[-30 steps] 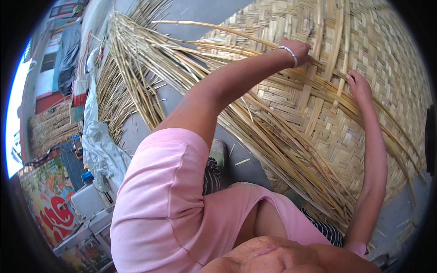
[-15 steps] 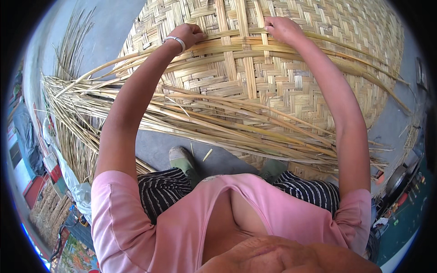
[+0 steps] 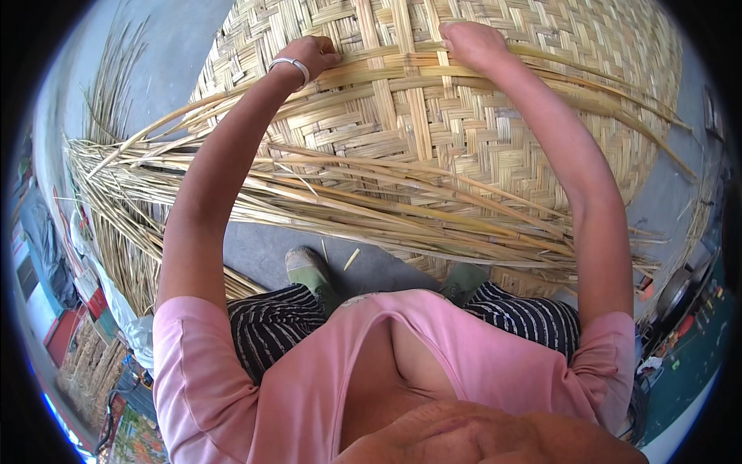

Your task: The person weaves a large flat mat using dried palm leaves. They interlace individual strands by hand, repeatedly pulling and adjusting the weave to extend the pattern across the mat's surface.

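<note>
A large woven mat [image 3: 533, 131] of pale, flattened reed strips spreads out in front of me. Several long loose strips [image 3: 402, 81] cross it from left to right, with upright strips [image 3: 417, 116] passing over them. At the far left of these crossing strips, my left hand [image 3: 311, 56], a pale bangle on its wrist, is closed on a reed strip. My right hand [image 3: 474, 46] is pinched at the same row, farther right, beside an upright strip; its fingertips are partly hidden, so which strip it grips is unclear.
A thick bundle of loose reed strips [image 3: 371, 205] lies across the mat's near edge, fanning out into a heap [image 3: 127, 232] at the left. My green shoes [image 3: 308, 269] stand just behind it on the grey floor [image 3: 259, 251]. At the far right are a dark round pan [image 3: 677, 288] and a green surface [image 3: 699, 352].
My right hand has moved slightly up and left along the crossing strips, and its fingers look more curled. My left hand stays at nearly the same spot. The whole view has shifted a little.
</note>
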Available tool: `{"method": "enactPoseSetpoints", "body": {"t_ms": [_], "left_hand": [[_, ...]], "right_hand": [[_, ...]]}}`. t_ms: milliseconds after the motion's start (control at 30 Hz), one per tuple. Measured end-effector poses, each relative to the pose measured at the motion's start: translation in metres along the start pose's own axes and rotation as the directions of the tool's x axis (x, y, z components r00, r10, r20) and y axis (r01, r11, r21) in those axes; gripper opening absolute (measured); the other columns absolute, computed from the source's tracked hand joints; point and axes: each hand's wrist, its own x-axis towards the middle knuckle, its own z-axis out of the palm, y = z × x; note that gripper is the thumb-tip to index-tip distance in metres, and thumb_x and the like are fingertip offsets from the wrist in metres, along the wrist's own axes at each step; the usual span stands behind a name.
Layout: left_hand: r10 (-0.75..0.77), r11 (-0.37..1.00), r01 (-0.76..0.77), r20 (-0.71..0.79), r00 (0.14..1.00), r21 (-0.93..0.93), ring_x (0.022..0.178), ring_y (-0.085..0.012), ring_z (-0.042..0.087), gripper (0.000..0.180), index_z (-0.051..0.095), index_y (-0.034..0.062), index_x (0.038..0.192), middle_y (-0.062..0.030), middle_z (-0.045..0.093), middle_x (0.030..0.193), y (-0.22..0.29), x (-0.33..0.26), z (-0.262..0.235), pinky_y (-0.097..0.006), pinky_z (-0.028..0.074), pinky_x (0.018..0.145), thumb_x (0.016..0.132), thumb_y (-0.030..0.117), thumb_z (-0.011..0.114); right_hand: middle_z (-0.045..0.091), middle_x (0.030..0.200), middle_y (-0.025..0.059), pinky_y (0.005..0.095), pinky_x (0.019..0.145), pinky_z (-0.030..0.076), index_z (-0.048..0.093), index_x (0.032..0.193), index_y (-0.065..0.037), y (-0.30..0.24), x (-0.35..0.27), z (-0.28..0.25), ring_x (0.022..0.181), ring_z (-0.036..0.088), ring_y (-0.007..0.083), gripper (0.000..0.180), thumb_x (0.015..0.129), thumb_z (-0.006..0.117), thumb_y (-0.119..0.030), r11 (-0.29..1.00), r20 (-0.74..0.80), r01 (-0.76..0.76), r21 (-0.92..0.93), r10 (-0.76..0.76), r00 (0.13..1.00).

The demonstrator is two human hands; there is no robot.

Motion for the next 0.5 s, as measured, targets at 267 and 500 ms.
{"method": "enactPoseSetpoints", "body": {"t_ms": [267, 500], "left_hand": [[0.086, 0.889, 0.019, -0.207, 0.975, 0.458, 0.117, -0.0246, 0.055, 0.038, 0.065, 0.0209, 0.118, -0.003, 0.059, 0.123, 0.03, -0.017, -0.004, -0.044, 0.047, 0.095, 0.087, 0.043, 0.067], [0.633, 0.702, -0.455, -0.186, 0.752, 0.548, 0.128, -0.024, 0.047, 0.051, 0.055, 0.0136, 0.13, -0.0058, 0.052, 0.135, -0.002, -0.094, 0.024, -0.043, 0.038, 0.104, 0.091, 0.045, 0.061]], "right_hand": [[0.041, 0.144, 0.0205, 0.0482, 0.099, 0.044, 0.049, 0.14, -0.013, -0.014, -0.029, -0.043, 0.119, 0.055, 0.0358, 0.056, 0.086, 0.061, -0.016, 0.987, 0.116, -0.133, -0.085, 0.142, 0.983], [0.06, 0.123, 0.0122, 0.0462, 0.097, 0.044, 0.065, 0.11, -0.009, -0.013, -0.157, 0.003, 0.117, 0.055, 0.0314, 0.026, 0.091, 0.063, -0.027, 0.981, -0.352, 0.193, -0.017, -0.187, 0.917]]}}
